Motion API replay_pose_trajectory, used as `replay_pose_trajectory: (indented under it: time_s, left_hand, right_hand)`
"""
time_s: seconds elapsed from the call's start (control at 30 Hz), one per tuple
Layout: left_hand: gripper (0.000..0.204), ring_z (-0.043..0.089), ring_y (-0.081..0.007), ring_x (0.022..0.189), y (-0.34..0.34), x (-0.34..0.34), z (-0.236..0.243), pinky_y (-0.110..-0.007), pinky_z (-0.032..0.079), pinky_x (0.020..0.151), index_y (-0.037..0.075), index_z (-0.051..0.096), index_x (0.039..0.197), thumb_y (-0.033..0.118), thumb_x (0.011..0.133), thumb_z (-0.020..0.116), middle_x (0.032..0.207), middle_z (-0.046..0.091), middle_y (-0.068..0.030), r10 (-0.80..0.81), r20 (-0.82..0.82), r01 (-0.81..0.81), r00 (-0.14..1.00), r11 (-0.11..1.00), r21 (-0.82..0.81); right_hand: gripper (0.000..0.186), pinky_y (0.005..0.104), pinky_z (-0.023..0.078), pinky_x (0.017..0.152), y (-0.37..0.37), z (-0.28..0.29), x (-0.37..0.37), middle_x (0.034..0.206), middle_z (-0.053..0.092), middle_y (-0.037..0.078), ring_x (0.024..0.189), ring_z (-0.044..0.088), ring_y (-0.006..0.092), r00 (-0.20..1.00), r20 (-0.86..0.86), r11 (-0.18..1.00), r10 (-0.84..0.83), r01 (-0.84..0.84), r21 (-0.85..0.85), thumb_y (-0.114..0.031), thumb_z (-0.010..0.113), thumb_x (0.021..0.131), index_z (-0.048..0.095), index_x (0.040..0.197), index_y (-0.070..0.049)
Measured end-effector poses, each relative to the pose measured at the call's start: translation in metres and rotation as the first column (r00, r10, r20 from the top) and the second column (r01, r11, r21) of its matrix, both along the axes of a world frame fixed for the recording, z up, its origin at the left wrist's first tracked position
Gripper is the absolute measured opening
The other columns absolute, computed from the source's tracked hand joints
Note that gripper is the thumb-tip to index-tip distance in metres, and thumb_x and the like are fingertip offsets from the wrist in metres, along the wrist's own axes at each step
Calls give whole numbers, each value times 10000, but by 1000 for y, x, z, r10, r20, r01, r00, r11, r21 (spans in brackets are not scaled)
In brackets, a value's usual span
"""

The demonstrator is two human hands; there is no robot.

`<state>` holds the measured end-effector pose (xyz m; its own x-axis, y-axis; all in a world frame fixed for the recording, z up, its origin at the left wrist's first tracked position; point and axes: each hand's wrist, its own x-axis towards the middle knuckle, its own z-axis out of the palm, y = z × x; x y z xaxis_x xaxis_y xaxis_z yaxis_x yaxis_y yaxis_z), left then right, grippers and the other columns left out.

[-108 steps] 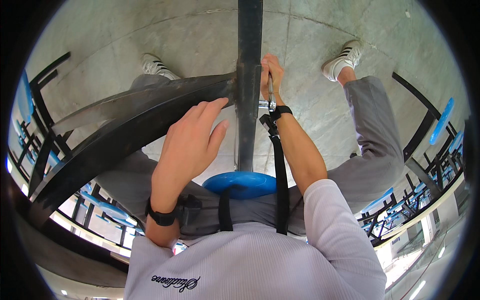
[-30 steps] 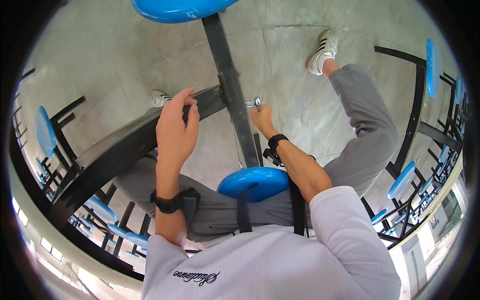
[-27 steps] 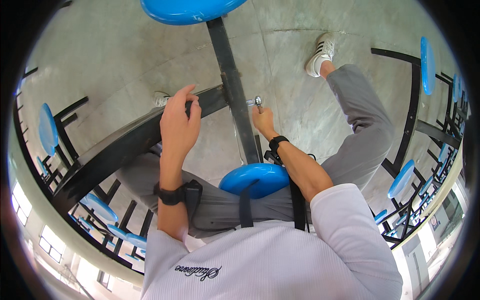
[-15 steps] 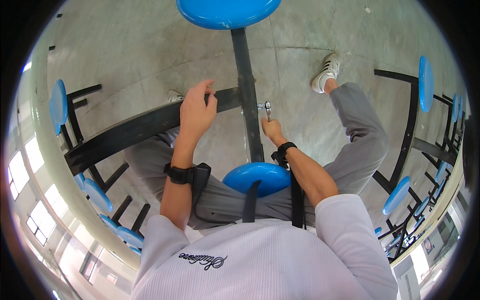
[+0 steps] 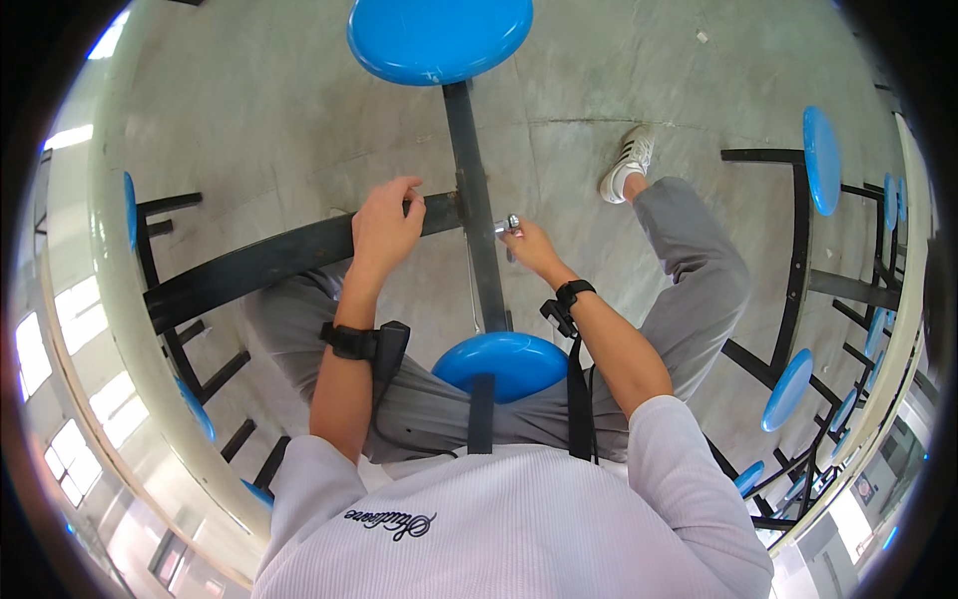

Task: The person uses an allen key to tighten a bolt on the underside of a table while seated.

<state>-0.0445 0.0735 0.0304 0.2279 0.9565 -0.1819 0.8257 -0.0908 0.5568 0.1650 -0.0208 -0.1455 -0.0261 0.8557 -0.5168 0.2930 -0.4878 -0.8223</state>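
My right hand (image 5: 529, 245) is closed round a chrome ratchet wrench (image 5: 512, 222). The wrench's head lies beside the right side of a black metal bar (image 5: 473, 190), with a socket pointing toward it; I cannot make out what the socket is on. Over the black cross beam (image 5: 269, 270), close to where it joins the bar, is my left hand (image 5: 386, 228). Its fingers are loosely bent, thumb apart, and nothing shows in them. At the bar's far end sits a round blue seat (image 5: 439, 35), and another blue seat (image 5: 504, 361) is at its near end, between my legs.
More black frames with blue seats stand on the right, among them an upright seat (image 5: 821, 160) and a lower one (image 5: 788, 389). Other black legs (image 5: 190, 329) stand on the left near a pale curved edge (image 5: 130, 329). The floor (image 5: 619, 80) is grey concrete.
The wrench in my right hand has swung, its handle now mostly hidden by my fingers. My right hand is slightly higher and nearer the bar. The whole view has shifted a little.
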Motion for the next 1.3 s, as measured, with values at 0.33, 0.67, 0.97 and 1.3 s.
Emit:
replay_pose_trajectory:
  time_s: [0.33, 0.67, 0.97, 1.3]
  left_hand:
    - [245, 599, -270, 832, -7, 7, -3, -337, 454, 739, 67, 590, 1018, 200, 820, 535, 859, 631, -118, -92, 69, 90, 993, 996, 23]
    - [299, 592, -217, 707, -47, -6, -79, -315, 463, 641, -3, 597, 903, 276, 824, 523, 780, 626, -120, -306, 24, 273, 952, 807, -524]
    - [318, 626, -184, 713, -64, 6, -89, -303, 503, 587, 8, 559, 991, 291, 863, 491, 808, 638, -100, -142, 174, 225, 974, 581, -782]
    - [315, 653, -260, 616, -73, 12, -89, -328, 552, 542, -95, 567, 849, 176, 885, 409, 775, 643, -193, -36, 237, 224, 971, 487, -844]
  right_hand:
    - [250, 346, 430, 538, 22, 10, 69, 595, 571, 151, 588, 577, 250, 911, 238, 928, -338, 365, -79, -253, 549, 776, 591, 738, -9]
    - [272, 253, 380, 593, 26, 168, 93, 660, 554, 43, 630, 519, 125, 920, -259, 952, -295, 307, 3, -275, 564, 796, 553, 780, -4]
    - [213, 315, 451, 670, 21, 277, 78, 692, 538, 24, 656, 570, 159, 682, -619, 855, -389, 518, 33, -263, 601, 795, 527, 756, -67]
    - [217, 335, 489, 630, 9, 213, 85, 617, 487, 10, 599, 540, 148, 859, -355, 922, -369, 385, -27, -243, 575, 830, 498, 704, -83]
